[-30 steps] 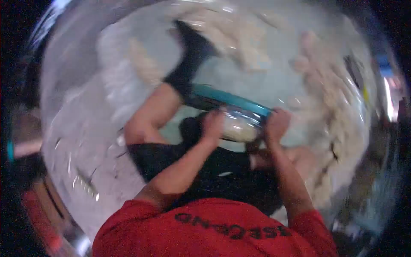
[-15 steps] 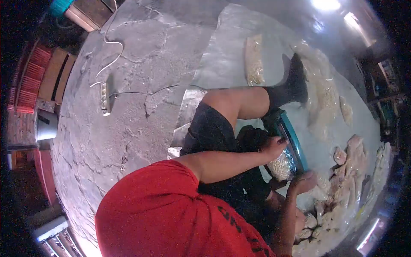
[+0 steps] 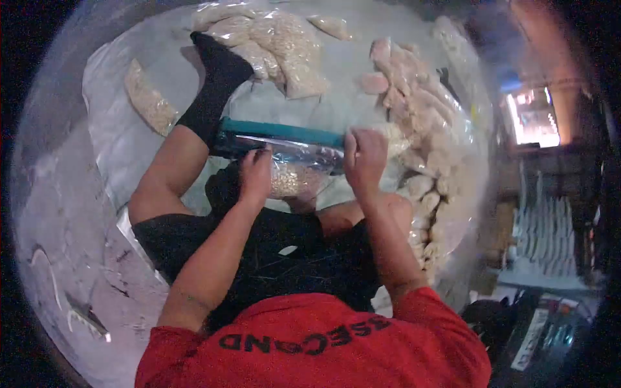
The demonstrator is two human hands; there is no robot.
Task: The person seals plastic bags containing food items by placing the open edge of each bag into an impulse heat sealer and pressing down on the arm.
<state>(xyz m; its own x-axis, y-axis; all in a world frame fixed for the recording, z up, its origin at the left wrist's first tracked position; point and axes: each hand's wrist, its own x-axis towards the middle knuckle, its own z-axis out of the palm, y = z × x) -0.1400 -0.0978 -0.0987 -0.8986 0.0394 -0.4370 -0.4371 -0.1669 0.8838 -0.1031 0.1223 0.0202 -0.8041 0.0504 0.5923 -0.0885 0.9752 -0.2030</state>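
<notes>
A clear plastic bag (image 3: 294, 180) of small pale pieces lies in front of me, its clear upper part against a bag sealer with a long teal bar (image 3: 284, 131). My left hand (image 3: 257, 173) is closed on the bag's left edge, just below the bar. At the right end of the teal bar, my right hand (image 3: 367, 158) is closed with its fingers wrapped over that end. The sealer's lower body is partly hidden behind the bag and my hands.
Filled clear bags (image 3: 284, 48) lie beyond my outstretched foot, and one filled bag (image 3: 150, 100) lies to its left. A heap of filled bags (image 3: 420, 103) runs along the right. A power strip (image 3: 90, 323) sits on the rough floor at lower left.
The view has swung to the right, so the sealer now lies roughly level across the middle. Both hands keep about the same places on the bag and the sealer.
</notes>
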